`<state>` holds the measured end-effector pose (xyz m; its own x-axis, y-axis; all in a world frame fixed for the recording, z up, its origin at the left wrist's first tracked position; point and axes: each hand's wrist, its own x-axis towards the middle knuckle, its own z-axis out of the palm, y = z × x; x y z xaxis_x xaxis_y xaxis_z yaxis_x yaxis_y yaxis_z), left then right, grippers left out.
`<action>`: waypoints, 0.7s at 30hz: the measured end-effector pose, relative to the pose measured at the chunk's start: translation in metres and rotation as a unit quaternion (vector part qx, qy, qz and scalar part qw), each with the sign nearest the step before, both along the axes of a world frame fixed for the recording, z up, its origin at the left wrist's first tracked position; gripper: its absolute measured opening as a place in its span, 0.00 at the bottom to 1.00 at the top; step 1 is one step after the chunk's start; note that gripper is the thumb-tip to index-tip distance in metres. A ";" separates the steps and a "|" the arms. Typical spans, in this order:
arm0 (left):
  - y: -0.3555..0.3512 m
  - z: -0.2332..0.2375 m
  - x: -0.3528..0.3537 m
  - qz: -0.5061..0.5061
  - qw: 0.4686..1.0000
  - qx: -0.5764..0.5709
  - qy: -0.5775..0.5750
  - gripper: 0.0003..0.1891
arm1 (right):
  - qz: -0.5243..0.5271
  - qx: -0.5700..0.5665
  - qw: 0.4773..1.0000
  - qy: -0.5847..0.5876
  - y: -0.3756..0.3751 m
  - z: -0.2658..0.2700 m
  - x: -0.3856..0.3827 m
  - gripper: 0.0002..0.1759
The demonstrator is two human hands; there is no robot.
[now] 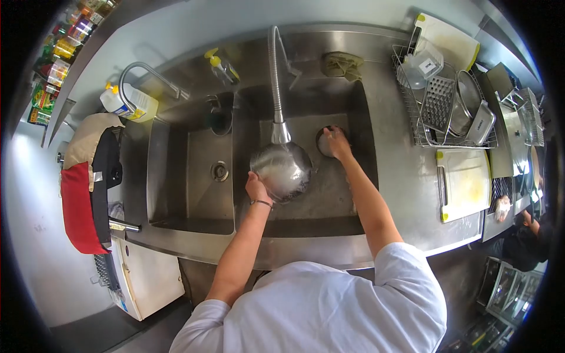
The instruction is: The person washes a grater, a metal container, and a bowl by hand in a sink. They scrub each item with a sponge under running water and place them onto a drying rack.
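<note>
My left hand [258, 187] grips the lower left edge of a shiny round metal bowl [282, 173], held in the right sink basin [347, 203]. Directly above the bowl hangs the spray head [281, 133] of a flexible metal faucet, and the bowl's surface looks wet. My right hand [335, 143] is deeper in the same basin, at a small round dark container [322, 142] near the back. Its fingers are curled at the container's rim; what they hold is partly hidden.
A left basin [197, 203] with a drain adjoins. Soap bottles [222, 66] and a green cloth [343, 65] sit along the back. To the right are a dish rack [421, 138] with a grater [438, 103] and a cutting board [465, 182]. Another person [524, 235] is at far right.
</note>
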<state>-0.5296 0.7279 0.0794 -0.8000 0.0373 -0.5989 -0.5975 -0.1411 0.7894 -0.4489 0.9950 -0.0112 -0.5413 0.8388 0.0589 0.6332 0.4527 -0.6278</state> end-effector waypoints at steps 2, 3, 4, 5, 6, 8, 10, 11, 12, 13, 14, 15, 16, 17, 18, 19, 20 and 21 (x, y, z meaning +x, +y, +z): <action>-0.005 -0.020 -0.006 -0.015 0.993 0.098 -0.069 0.23 | 0.156 -0.187 0.969 0.037 -0.005 0.011 0.015 0.34; -0.005 -0.024 -0.005 -0.015 0.992 0.100 -0.069 0.23 | 0.156 -0.185 0.970 0.037 -0.014 0.014 0.022 0.34; -0.004 -0.016 -0.002 -0.014 0.979 0.168 -0.111 0.23 | 0.091 -0.313 0.943 0.071 -0.029 0.015 0.027 0.32; -0.004 -0.014 -0.001 -0.013 0.960 0.234 -0.152 0.23 | 0.024 -0.435 0.894 0.103 -0.046 0.016 0.029 0.30; -0.003 -0.016 -0.002 -0.013 0.961 0.233 -0.151 0.23 | -0.043 -0.547 0.825 0.133 -0.059 0.018 0.028 0.28; -0.002 -0.029 -0.006 -0.069 0.926 0.336 -0.155 0.27 | -0.061 -0.647 0.715 0.257 -0.077 0.055 0.027 0.25; 0.003 -0.030 -0.008 -0.080 0.945 0.282 -0.144 0.26 | -0.080 -0.722 0.579 0.371 -0.085 0.083 0.028 0.23; 0.007 -0.030 -0.011 -0.092 0.960 0.230 -0.132 0.26 | -0.101 -0.715 0.564 0.400 -0.085 0.092 0.027 0.21; 0.012 -0.028 -0.017 -0.095 0.960 0.230 -0.131 0.26 | -0.121 -0.707 0.549 0.429 -0.084 0.097 0.024 0.19; 0.016 -0.032 -0.026 -0.124 0.984 0.064 -0.107 0.25 | -0.121 -0.706 0.549 0.431 -0.084 0.094 0.020 0.19; 0.018 -0.038 -0.032 -0.150 0.980 -0.102 -0.080 0.25 | -0.149 -0.698 0.535 0.452 -0.084 0.090 0.015 0.19; 0.018 -0.045 -0.034 -0.174 0.983 -0.061 0.011 0.24 | -0.176 -0.689 0.521 0.472 -0.084 0.086 0.010 0.20; 0.025 -0.037 -0.029 -0.176 0.982 -0.060 0.012 0.24 | -0.177 -0.688 0.521 0.474 -0.086 0.088 0.008 0.20; 0.036 -0.020 -0.020 -0.234 0.950 -0.075 0.195 0.25 | -0.198 -0.683 0.510 0.485 -0.090 0.094 0.007 0.20; 0.042 -0.007 -0.013 -0.283 0.881 -0.087 0.370 0.26 | -0.219 -0.678 0.498 0.495 -0.094 0.101 0.006 0.20; 0.040 -0.001 -0.012 -0.363 0.774 -0.204 0.476 0.29 | -0.193 -0.665 0.519 0.502 -0.100 0.115 0.009 0.20; 0.038 0.016 0.000 -0.364 0.774 -0.204 0.476 0.29 | -0.193 -0.665 0.518 0.502 -0.102 0.120 0.012 0.20; 0.036 0.039 0.018 -0.408 0.631 -0.264 0.604 0.27 | -0.199 -0.683 0.518 0.475 -0.103 0.124 0.015 0.20</action>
<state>-0.5120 0.7636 0.1187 -0.5278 0.7829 0.3294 0.7826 0.2975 0.5468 -0.4344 0.8916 0.1124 -0.5813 0.4826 -0.6552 -0.3827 -0.8727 -0.3033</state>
